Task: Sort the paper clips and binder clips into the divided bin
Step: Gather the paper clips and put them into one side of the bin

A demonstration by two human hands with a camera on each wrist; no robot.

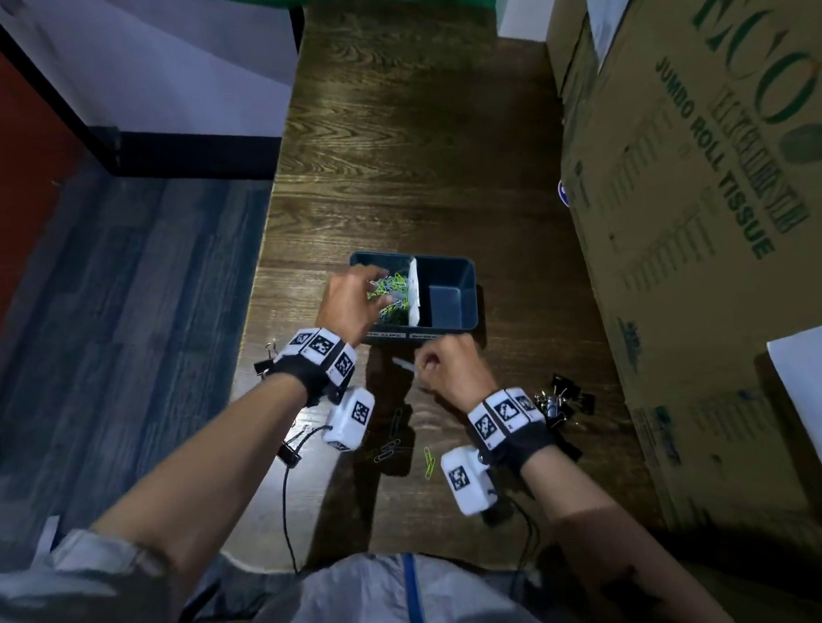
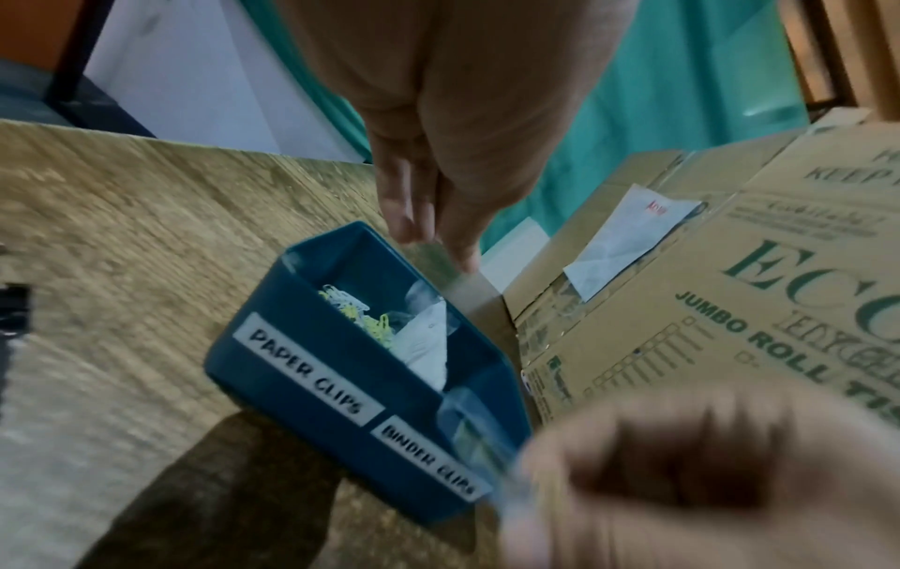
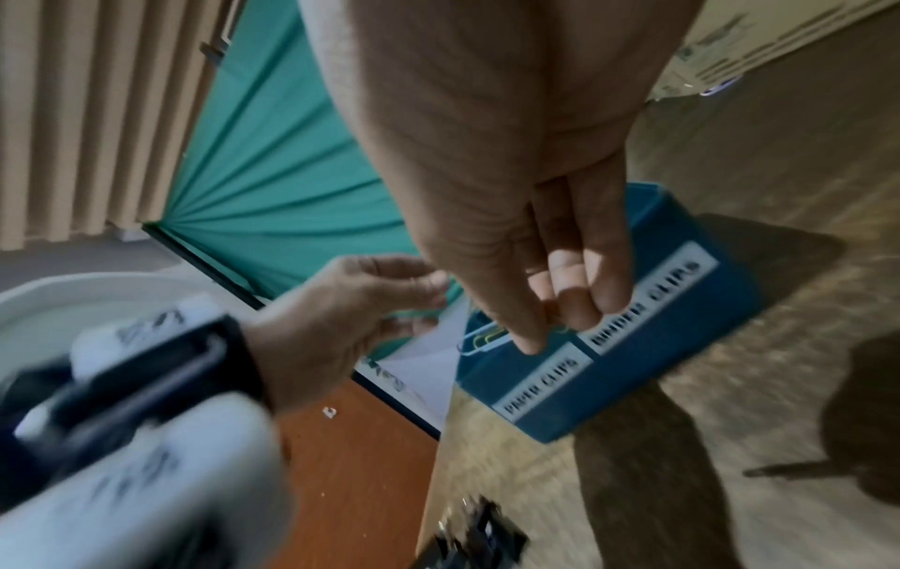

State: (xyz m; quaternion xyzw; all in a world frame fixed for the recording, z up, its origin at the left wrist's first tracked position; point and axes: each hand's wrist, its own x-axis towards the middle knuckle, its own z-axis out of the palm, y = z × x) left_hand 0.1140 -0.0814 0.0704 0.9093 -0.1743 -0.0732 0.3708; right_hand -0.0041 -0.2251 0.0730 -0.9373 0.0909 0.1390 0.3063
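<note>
Closest to the head camera, the person's pale sleeve (image 1: 78, 587) is filling the lower edge. Beyond it, the cardboard carton (image 1: 712, 193) is taking up the right side of the wooden surface (image 1: 411, 141), and the divided bin (image 1: 464, 263) is sitting near the middle. Its left compartment, labelled for paper clips, is holding a heap of paper clips (image 1: 391, 295), while the right one looks bare. The left hand (image 1: 350, 301) is hovering over that heap, its fingers loosely spread and apparently holding nothing. The right hand (image 1: 447, 364) is just in front of the bin, its fingers pinching a blue paper clip (image 3: 482, 338). Binder clips (image 1: 559, 400) are lying beside the right wrist. Paper-clip sorting seems nearly done; next the pinched clip needs releasing over the left compartment.
</note>
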